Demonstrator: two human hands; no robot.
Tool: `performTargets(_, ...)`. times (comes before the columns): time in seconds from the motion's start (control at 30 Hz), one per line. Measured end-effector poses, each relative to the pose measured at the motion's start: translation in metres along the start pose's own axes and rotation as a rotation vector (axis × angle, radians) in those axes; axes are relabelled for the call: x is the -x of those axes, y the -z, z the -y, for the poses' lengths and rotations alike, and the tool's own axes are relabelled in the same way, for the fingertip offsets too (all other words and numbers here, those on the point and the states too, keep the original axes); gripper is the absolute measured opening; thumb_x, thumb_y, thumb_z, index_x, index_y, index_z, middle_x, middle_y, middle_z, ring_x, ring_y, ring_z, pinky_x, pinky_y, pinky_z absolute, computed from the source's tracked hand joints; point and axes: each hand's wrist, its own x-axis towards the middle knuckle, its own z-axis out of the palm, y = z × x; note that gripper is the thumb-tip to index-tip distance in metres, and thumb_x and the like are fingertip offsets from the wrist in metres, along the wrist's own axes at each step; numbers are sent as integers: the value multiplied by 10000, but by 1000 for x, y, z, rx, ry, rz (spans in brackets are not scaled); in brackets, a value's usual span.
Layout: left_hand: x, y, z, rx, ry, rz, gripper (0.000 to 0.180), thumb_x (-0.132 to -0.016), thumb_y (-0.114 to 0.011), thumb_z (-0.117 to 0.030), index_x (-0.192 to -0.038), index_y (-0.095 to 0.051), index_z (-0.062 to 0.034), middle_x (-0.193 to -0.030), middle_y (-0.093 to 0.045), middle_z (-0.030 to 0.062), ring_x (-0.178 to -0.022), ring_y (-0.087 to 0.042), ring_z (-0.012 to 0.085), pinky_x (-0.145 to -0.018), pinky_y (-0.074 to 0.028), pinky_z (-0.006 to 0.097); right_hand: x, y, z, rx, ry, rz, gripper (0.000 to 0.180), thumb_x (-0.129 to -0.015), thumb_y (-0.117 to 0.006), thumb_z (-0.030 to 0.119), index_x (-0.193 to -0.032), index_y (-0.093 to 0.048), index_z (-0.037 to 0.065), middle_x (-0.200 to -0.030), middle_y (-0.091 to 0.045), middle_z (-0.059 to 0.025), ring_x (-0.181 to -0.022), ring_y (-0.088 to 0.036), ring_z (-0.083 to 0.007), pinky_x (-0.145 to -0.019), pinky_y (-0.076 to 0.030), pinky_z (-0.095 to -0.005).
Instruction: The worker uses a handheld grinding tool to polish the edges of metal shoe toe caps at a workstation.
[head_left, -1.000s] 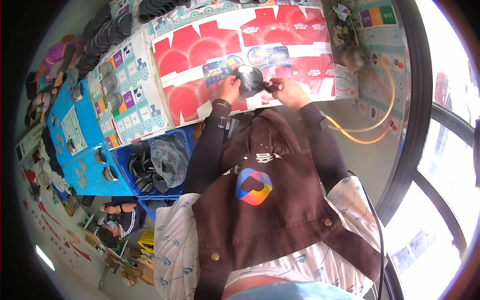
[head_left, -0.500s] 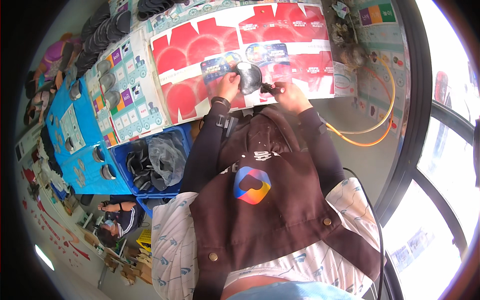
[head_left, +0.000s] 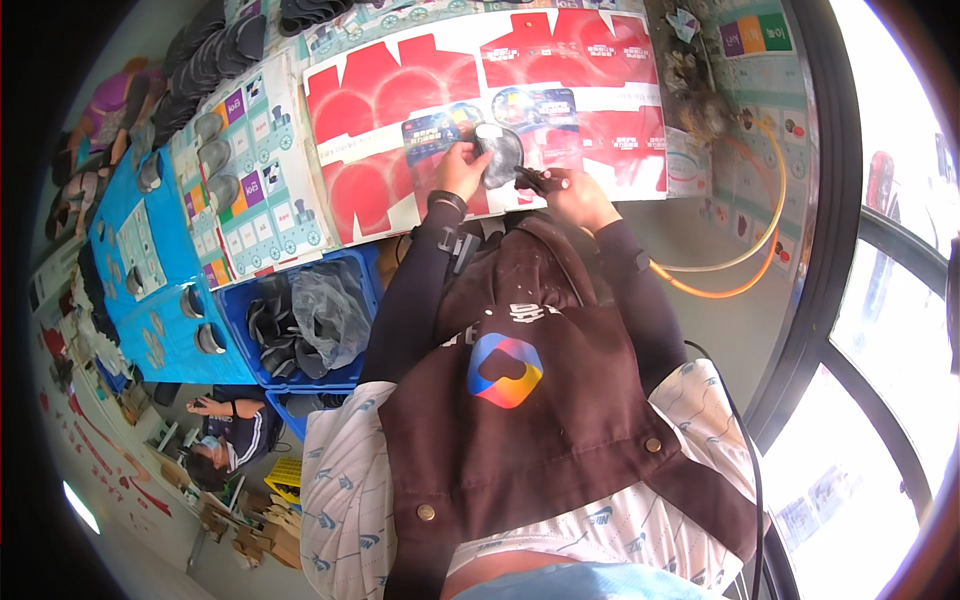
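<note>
My left hand (head_left: 460,173) pinches the left edge of a dark grey, rounded, cup-like piece (head_left: 502,165) with a pale, shiny patch at its top. The piece is held over printed red-and-white cardboard sheets (head_left: 350,110) on the table. My right hand (head_left: 582,200) is closed around a dark brush-like tool (head_left: 535,181). The tool's dark tip points left and sits at the piece's lower right edge; whether they touch I cannot tell.
Similar grey pieces lie on the printed sheet (head_left: 262,225) and the blue cover (head_left: 200,275) at left. A blue crate (head_left: 240,325) holds more dark pieces and a clear plastic bag (head_left: 330,315). An orange hose (head_left: 715,290) loops at right. A seated person (head_left: 225,440) is lower left.
The dark tool has shifted slightly left and now lies flatter against the piece's lower right edge. My left thumb has moved further onto the grey piece.
</note>
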Motion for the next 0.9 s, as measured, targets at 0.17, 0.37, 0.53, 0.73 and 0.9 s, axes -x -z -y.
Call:
performTargets(0.17, -7, 7, 11, -62, -7, -8, 478, -872, -748, -304, -1193, -607, 20, -1065, -701, 161, -923, -690, 237, -779, -549, 341, -19, -1, -13, -307, -54, -4, 454, -727, -700, 190, -1152, -654, 37, -973, -691, -226, -949, -680, -317, -827, -512, -402)
performTargets(0.37, -7, 19, 6, 173, 120, 113, 419, -949, -670, -244, -1253, -563, 23, -1134, -675, 151, -899, -683, 208, -737, -569, 320, -38, -7, -15, -291, 8, -19, 305, -794, -592, 153, -1047, -656, -5, -909, -677, -161, -857, -641, -275, -769, -496, -379)
performTargets(0.53, 5, 54, 6, 453, 270, 144, 334, -982, -622, -222, -1232, -566, -7, -1135, -640, 123, -940, -679, 209, -778, -584, 343, -45, -3, -19, -349, -91, -47, 293, -835, -561, 298, -958, -672, 56, -924, -683, -204, -877, -658, -387, -773, -505, -449)
performTargets(0.73, 19, 93, 14, 533, 352, 61, 315, -984, -583, -171, -1254, -538, -16, -1147, -632, 119, -986, -675, 249, -846, -564, 353, -55, 7, -31, -302, -32, 60, 311, -765, -589, 225, -1010, -687, 60, -905, -687, -214, -890, -654, -380, -775, -499, -443)
performTargets(0.9, 26, 99, 5, 546, 367, 65, 322, -993, -566, -159, -1296, -532, -55, -1177, -628, 79, -1021, -662, 225, -852, -553, 338, -58, 7, -34, -395, -92, 51, 299, -764, -588, 196, -987, -685, 23, -806, -683, -185, -762, -669, -311, -696, -496, -403)
